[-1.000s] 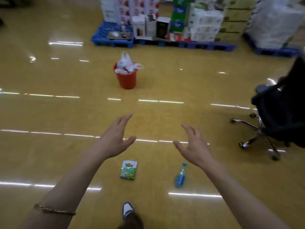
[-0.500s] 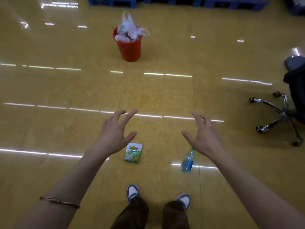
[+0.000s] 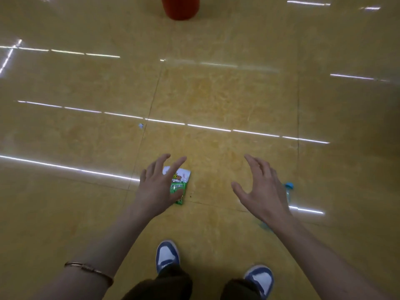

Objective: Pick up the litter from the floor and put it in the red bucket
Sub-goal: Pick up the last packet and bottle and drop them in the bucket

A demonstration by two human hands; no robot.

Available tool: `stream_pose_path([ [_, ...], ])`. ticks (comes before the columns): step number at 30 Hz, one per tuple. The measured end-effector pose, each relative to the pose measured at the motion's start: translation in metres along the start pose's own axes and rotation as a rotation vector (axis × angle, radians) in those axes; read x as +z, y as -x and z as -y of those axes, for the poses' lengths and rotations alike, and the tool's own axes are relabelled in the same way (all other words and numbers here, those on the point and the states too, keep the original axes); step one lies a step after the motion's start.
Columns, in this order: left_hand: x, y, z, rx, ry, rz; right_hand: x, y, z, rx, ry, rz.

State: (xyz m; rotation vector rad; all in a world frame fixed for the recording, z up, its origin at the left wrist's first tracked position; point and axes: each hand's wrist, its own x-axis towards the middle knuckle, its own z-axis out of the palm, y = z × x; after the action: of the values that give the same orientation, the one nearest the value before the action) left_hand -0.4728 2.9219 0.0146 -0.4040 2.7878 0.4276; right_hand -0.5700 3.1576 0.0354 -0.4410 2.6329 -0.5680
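Observation:
A green and white snack packet [image 3: 181,182] lies flat on the yellow floor. My left hand [image 3: 157,187] hovers over its left side with fingers spread, holding nothing. A small blue-capped plastic bottle [image 3: 288,190] lies to the right, mostly hidden behind my right hand [image 3: 263,191], which is also spread wide and empty. Whether either hand touches its item cannot be told. The red bucket [image 3: 179,7] stands far ahead at the top edge, only its lower part showing.
My two blue and white shoes [image 3: 167,255] stand just behind the litter. A tiny pale scrap [image 3: 141,125] lies on the floor ahead to the left. Glossy yellow tiles stretch between me and the bucket.
The view has tilted down and closer to the floor. Both hands have lowered toward the packet and the bottle. The bucket has slid to the top edge and the chair has left the view.

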Motion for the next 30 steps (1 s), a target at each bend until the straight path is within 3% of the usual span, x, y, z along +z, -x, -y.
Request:
stream_pose_path([
  [6,0.137,-0.065,0.036,0.055,-0.182,0.012,0.140,-0.063,-0.057,-0.051,0.040,0.029],
  [13,0.223,-0.118,0.090,0.019,-0.238,0.109,0.224,-0.122,-0.104,-0.131,0.125,0.015],
  [18,0.286,-0.135,0.124,-0.169,-0.158,0.305,0.255,-0.135,-0.133,-0.153,0.170,0.027],
  [23,0.324,-0.152,0.134,-0.286,-0.112,0.382,0.255,-0.148,-0.147,-0.245,0.233,0.034],
  [26,0.327,-0.153,0.130,-0.330,-0.048,0.353,0.252,-0.151,-0.146,-0.233,0.221,0.022],
  [30,0.322,-0.143,0.118,-0.235,-0.140,0.247,0.252,-0.149,-0.148,-0.198,0.195,0.012],
])
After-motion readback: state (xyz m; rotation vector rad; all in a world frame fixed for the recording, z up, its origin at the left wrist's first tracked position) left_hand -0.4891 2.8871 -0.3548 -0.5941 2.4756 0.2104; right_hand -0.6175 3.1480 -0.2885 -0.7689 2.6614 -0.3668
